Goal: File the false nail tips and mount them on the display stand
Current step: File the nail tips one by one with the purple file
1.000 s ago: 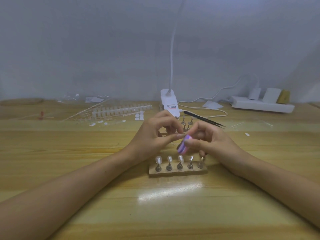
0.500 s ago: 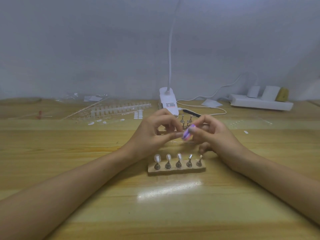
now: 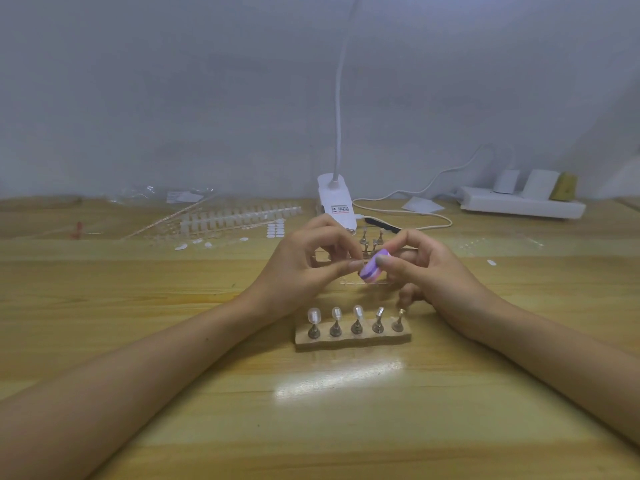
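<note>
A: Entry one. Step in hand?

B: Filing. Left hand point(image 3: 304, 268): thumb and forefinger pressed together at the edge of the file point(image 3: 371, 271). The tip between them is too small to make out; judged present. Right hand point(image 3: 433, 271): fingers curled round the file, a purple block, with the thumb on its near face. Both are held above the desk point(image 3: 173, 375), just behind the stand point(image 3: 353, 339).

A: Entry two. Stand, stock?

B: Wooden base with five pegs point(image 3: 357, 327). The three left pegs carry clear tips point(image 3: 313, 315). The fourth seems to carry one, though I cannot be sure. The fifth, at the right end, looks bare.

A: Entry three. Task, progress?

B: Judged past halfway on this stand. A second stand point(image 3: 372, 239) sits behind the hands, its state hidden.

A: Entry four. Next move, requirements?

B: Short, light strokes so the tip does not slip from the pinch. Then the left hand lowers it to a free peg near the right end and seats it squarely without knocking the neighbours.
</note>
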